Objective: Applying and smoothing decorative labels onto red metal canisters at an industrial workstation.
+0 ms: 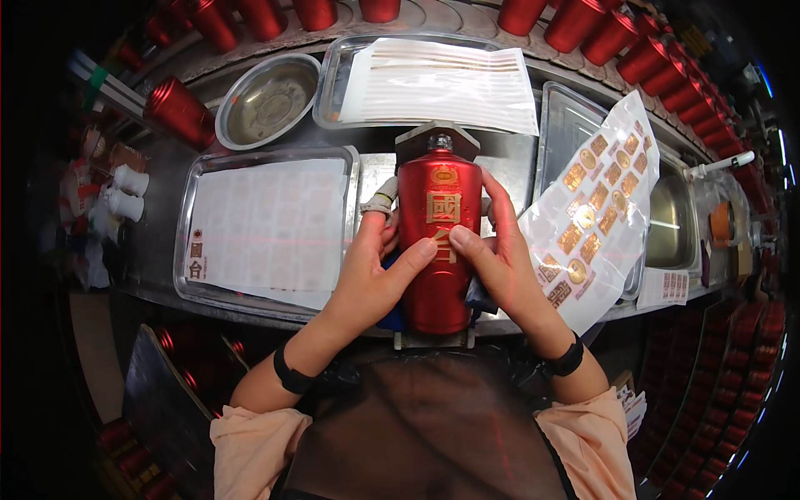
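- Left hand (367,271) wraps the left flank of the red bottle (437,242); thumb lies across the front, pressing on the lower gold label (444,247). Fingers clasped on the bottle. One finger wears a pale fingertip cot (380,198).
- Right hand (500,258) clasps the right flank; thumb meets the left thumb on the same label. Fingers closed round the bottle.
- Bottle lies lengthwise in a jig (433,338) at the near bench edge, neck (439,142) pointing away into a grey block (437,133). A blue cloth (392,317) shows under it.
- Judged step: smoothing down the lower label; the upper gold label (442,207) looks seated already.
- Judged next move: even thumb pressure from centre outward, bottle kept from rolling in the jig; label edges must lie flat on the curve.
- Left, just beside: steel tray (187,250) with a nearly spent white sheet (267,229).
- Right, touching the right wrist area: clear sheet (596,217) of gold stickers, draped over another tray (560,125). It crowds the right hand; a sleeve could drag it.
- Further: round steel bowl (267,98), then a far tray (346,62) holding striped strip sheets (446,83).
- Farthest: rows of red bottles (633,46) along the back and right; one (179,111) lies at far left.
- Nothing lies between the hands and the bottle.
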Available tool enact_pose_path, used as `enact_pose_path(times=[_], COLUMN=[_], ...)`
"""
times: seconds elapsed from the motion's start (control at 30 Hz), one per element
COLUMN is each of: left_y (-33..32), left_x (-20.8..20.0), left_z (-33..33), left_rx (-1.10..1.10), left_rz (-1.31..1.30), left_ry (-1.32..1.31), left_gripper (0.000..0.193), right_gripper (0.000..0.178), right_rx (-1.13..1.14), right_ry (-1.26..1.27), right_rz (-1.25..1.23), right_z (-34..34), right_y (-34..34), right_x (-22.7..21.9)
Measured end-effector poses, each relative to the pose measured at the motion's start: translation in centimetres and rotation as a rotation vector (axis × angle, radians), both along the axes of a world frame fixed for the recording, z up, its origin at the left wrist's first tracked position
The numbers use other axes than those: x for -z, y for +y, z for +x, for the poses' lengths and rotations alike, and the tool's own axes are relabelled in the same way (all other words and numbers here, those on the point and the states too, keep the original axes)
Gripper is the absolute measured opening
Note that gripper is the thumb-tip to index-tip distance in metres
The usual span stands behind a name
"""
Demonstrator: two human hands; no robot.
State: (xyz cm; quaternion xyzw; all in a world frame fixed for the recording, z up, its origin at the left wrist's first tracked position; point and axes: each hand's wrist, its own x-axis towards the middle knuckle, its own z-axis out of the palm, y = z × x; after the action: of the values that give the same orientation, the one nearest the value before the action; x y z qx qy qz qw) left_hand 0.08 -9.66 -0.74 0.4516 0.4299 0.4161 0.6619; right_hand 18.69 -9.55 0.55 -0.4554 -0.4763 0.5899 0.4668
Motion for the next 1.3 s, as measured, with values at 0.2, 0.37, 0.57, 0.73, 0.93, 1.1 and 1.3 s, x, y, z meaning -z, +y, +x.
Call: enact_pose_path(times=[0.2, 0.37, 0.57, 0.73, 0.93, 1.1, 1.3], left_y=[-0.1, 0.2, 0.8, 0.7, -0.1, -0.2, 0.0], left_x=[0.0, 0.2, -1.5, -0.9, -0.9, -0.7, -0.4], left_z=[0.2, -0.3, 0.6, 0.8, 0.3, 0.4, -0.3], left_rx=[0.002, 0.020, 0.012, -0.032, -0.013, 0.023, 0.041], left_rz=[0.026, 0.058, 0.027, 0.063, 0.083, 0.105, 0.059], left_ry=[-0.033, 0.048, -0.022, 0.025, 0.060, 0.100, 0.048], left_gripper=[0.077, 0.079, 0.080, 0.077, 0.083, 0.089, 0.086], right_gripper=[0.095, 0.088, 0.062, 0.060, 0.068, 0.074, 0.072], right_rx=[0.000, -0.046, -0.002, 0.011, -0.020, -0.046, -0.071], right_ry=[-0.177, -0.176, 0.030, -0.037, -0.159, -0.068, -0.031], right_rz=[0.024, 0.009, -0.028, 0.032, -0.010, -0.010, 0.053], right_z=[0.6, 1.3, 1.2, 1.3, 2.3, 2.2, 2.4], right_y=[-0.4, -0.2, -0.1, 0.1, -1.0, -1.5, -1.1], right_x=[1.6, 0.5, 1.2, 1.7, 2.1, 1.7, 2.2])
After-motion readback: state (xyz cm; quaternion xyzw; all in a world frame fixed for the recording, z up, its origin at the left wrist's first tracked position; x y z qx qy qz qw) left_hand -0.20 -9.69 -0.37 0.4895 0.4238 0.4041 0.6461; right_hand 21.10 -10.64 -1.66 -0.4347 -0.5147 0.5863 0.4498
